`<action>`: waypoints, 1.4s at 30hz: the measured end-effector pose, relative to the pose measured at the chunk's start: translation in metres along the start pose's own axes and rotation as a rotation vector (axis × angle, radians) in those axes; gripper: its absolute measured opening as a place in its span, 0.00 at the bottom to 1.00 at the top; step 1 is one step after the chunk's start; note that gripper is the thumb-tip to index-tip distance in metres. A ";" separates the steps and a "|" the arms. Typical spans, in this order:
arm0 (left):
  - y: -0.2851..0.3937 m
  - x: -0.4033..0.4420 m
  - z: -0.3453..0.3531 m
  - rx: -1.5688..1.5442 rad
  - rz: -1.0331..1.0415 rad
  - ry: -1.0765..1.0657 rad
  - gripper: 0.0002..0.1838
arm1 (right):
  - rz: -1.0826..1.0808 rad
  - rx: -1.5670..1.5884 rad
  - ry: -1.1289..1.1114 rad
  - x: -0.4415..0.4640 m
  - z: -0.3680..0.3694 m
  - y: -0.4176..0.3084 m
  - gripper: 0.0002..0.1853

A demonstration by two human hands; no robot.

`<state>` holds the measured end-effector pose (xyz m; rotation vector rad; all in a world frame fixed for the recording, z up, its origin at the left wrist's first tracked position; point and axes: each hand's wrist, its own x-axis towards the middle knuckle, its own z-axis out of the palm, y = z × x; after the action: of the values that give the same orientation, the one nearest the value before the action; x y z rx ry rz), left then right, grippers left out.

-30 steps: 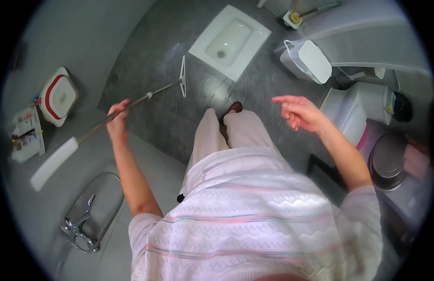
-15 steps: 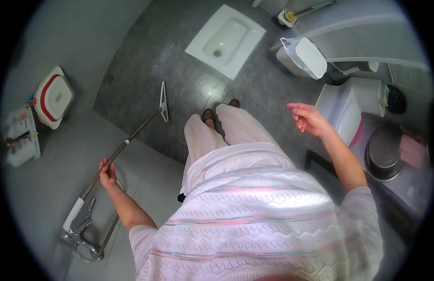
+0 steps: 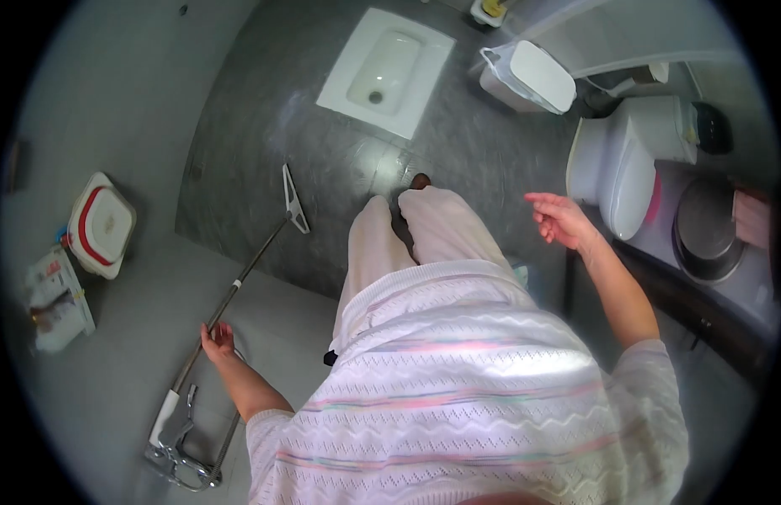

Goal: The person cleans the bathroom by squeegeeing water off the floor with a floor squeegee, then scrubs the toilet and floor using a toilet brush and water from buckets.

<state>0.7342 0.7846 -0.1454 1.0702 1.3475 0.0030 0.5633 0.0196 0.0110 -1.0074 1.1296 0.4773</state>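
My left hand (image 3: 219, 343) is closed round the long metal pole of a floor squeegee (image 3: 254, 262). The squeegee's white triangular head (image 3: 294, 202) is low over the grey floor, ahead and left of my legs; whether its blade touches the floor I cannot tell. Below my hand, the pole's white grip (image 3: 164, 418) overlaps a chrome shower mixer (image 3: 181, 438) on the wall. Out to the right, my right hand (image 3: 562, 220) hangs free with nothing in it, its index finger stretched out and the other fingers loosely bent. The white toilet (image 3: 628, 192) is the nearest thing to it.
A squat toilet (image 3: 333, 94) is set in the grey floor (image 3: 264, 109) ahead. Right of it stands a white lidded bin (image 3: 525, 80). A folded red-and-white basin (image 3: 102, 224) hangs on the left wall. Dark round pans (image 3: 709, 227) sit at the right.
My view has turned, so the squat toilet and bin sit further up and left and the wall basin lower. My left hand still holds the squeegee, now lower and further right in view.
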 end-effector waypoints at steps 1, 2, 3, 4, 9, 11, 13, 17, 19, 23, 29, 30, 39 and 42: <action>-0.004 -0.003 -0.001 0.021 0.000 -0.018 0.21 | 0.000 0.004 0.007 -0.001 -0.004 0.005 0.19; -0.008 -0.006 0.003 0.050 -0.005 -0.044 0.23 | -0.001 0.015 0.025 -0.001 -0.009 0.010 0.19; -0.013 -0.008 0.010 0.053 -0.047 0.015 0.24 | -0.002 0.033 0.050 -0.003 -0.017 0.017 0.19; -0.018 -0.007 0.016 0.059 -0.086 0.073 0.25 | 0.012 0.032 0.071 -0.004 -0.024 0.025 0.20; -0.051 -0.015 0.064 0.361 -0.168 0.017 0.23 | 0.065 0.073 0.127 0.000 -0.073 0.068 0.21; -0.059 -0.021 0.094 0.558 -0.152 -0.065 0.19 | 0.075 0.084 0.151 -0.002 -0.098 0.086 0.21; -0.073 -0.043 0.133 0.736 -0.097 -0.111 0.16 | 0.093 0.071 0.182 -0.003 -0.121 0.098 0.22; -0.116 -0.085 0.206 1.010 0.071 -0.270 0.12 | 0.079 0.131 0.286 -0.018 -0.189 0.123 0.21; -0.141 -0.118 0.247 1.153 0.143 -0.339 0.14 | 0.056 0.160 0.376 -0.040 -0.239 0.137 0.22; -0.237 -0.210 0.345 1.506 0.311 -0.413 0.19 | -0.016 0.287 0.858 -0.108 -0.347 0.158 0.19; -0.362 -0.304 0.464 1.884 0.539 -0.827 0.23 | -0.192 0.244 1.570 -0.243 -0.496 0.219 0.20; -0.382 -0.315 0.480 1.911 0.567 -0.892 0.24 | -0.179 0.174 1.662 -0.262 -0.518 0.225 0.20; -0.513 -0.424 0.580 2.236 0.661 -1.104 0.24 | 0.236 -0.367 1.960 -0.326 -0.627 0.277 0.23; -0.564 -0.470 0.601 2.327 0.660 -1.127 0.23 | 0.412 -0.587 1.914 -0.325 -0.640 0.298 0.21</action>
<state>0.7472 -0.1613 -0.2198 2.5399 -0.7583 -1.6996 -0.1222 -0.3253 0.1331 -1.7614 3.0452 -0.0173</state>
